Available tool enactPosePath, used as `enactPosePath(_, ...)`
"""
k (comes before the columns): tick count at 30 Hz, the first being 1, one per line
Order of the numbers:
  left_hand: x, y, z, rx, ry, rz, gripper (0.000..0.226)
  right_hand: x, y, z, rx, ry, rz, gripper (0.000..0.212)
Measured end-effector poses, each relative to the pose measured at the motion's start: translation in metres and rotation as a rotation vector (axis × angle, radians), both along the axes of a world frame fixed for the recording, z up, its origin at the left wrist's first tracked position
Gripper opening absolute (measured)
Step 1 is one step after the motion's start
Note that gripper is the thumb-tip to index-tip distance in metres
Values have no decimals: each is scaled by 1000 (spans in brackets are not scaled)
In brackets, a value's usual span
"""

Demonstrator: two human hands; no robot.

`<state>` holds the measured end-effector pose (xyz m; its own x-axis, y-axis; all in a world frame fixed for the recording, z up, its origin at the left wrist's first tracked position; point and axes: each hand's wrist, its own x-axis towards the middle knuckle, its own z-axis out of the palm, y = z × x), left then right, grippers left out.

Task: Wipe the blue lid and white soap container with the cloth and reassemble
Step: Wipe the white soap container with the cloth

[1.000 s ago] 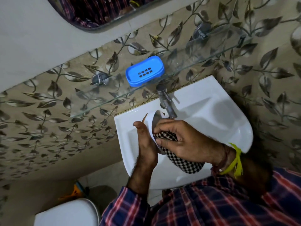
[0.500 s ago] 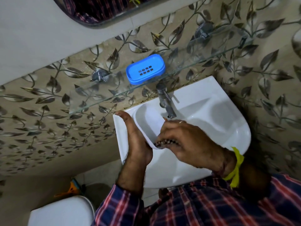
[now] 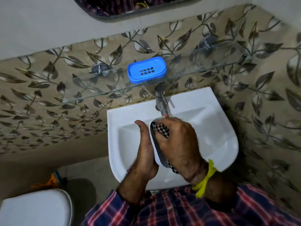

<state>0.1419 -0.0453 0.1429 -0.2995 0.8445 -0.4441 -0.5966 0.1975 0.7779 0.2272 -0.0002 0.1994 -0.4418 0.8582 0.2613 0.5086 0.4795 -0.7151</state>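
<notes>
A home bathroom: a white wall-mounted washbasin (image 3: 216, 128) with a metal tap (image 3: 161, 101) at its back, a glass shelf (image 3: 97, 88) and mirror (image 3: 130, 8) above it, leaf-patterned tiles (image 3: 40, 103) around it, a toilet (image 3: 35, 207) left below.

No text, label, brand, number or sign can be read anywhere here, neither on the objects nor on the walls.
</notes>
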Motion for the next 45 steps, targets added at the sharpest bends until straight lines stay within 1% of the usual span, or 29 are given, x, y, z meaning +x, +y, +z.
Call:
enactPosePath(2, 2, 0, -2, -11, -1, 36, 98, 0, 0, -4, -31, 26, 57, 15)
enactPosePath(4, -2, -1, -4, 0, -10, 51, 91, 2, 3, -7, -125, 65, 165, 20)
enactPosePath(6, -7, -4, -4, 17, -28, 39, 92, 6, 6, -8, -207, 87, 279, 25)
enactPosePath(8, -8, -6, -3, 27, -31, 34, 97, 9, 7, -7, -180, 28, 348, 28)
enactPosePath(10, -4, -7, -3, 34, -32, 62, 93, 9, 6, -7, -68, -49, 299, 27)
enactPosePath(12, 0, -6, -4, 24, -41, 78, 83, 2, 6, -3, -25, -5, 204, 22)
enactPosePath(14, -4, -7, -3, 20, -62, 66, 86, -4, 0, 0, -62, 61, 247, 19)
enactPosePath(15, -8, -9, -2, 24, -71, 46, 91, -2, -2, 0, -80, 46, 309, 20)
enactPosePath(17, -14, -12, 0, 22, -71, -1, 100, 7, -2, -1, -84, -93, 401, 21)
enactPosePath(19, -11, -13, 0, 2, -27, -34, 103, 15, 0, -1, -36, -229, 361, 23)
enactPosePath(21, -7, -11, 2, 3, -12, -50, 105, 11, 4, 2, -7, -204, 270, 24)
enactPosePath(23, -8, -8, 5, -12, -44, -45, 104, 3, 1, 5, -22, -158, 291, 18)
enactPosePath(25, -15, -9, 6, -17, -48, -23, 102, 5, -4, 2, -26, -211, 374, 13)
enactPosePath(27, -24, -8, 4, -18, -16, 13, 99, 12, -10, 0, -36, -276, 383, 16)
enactPosePath(28, -26, -8, 4, -37, -14, 32, 97, 14, -10, -1, -47, -279, 360, 20)
enactPosePath(30, -25, -6, 6, -52, -11, 22, 93, 8, -4, -2, -45, -208, 286, 25)
enactPosePath(32, -25, -5, 5, -44, -32, -11, 94, 0, 5, -1, -35, -137, 214, 23)
enactPosePath(33, -26, -6, 5, -30, -47, -13, 95, -2, 7, 0, -31, -124, 217, 22)
enactPosePath(35, -27, -8, 7, -20, -67, -2, 97, 3, 4, 0, -37, -147, 316, 20)
enactPosePath(37, -23, -7, 9, -49, -96, 15, 104, 12, -5, -1, -20, -245, 413, 19)
enactPosePath(39, -18, -6, 8, -78, -96, 37, 108, 17, -6, -4, 6, -303, 391, 22)
enactPosePath(41, -16, -5, 6, -87, -66, 53, 101, 12, 0, -3, 0, -261, 316, 23)
enactPosePath(42, -17, -5, 7, -82, -54, 58, 97, 9, 1, -1, -4, -241, 315, 22)
enactPosePath(43, -19, -6, 7, -81, -40, 63, 95, 7, 1, 0, -6, -245, 351, 20)
enactPosePath(45, -22, -7, 10, -71, -3, 75, 94, 9, -5, 0, 17, -323, 466, 12)
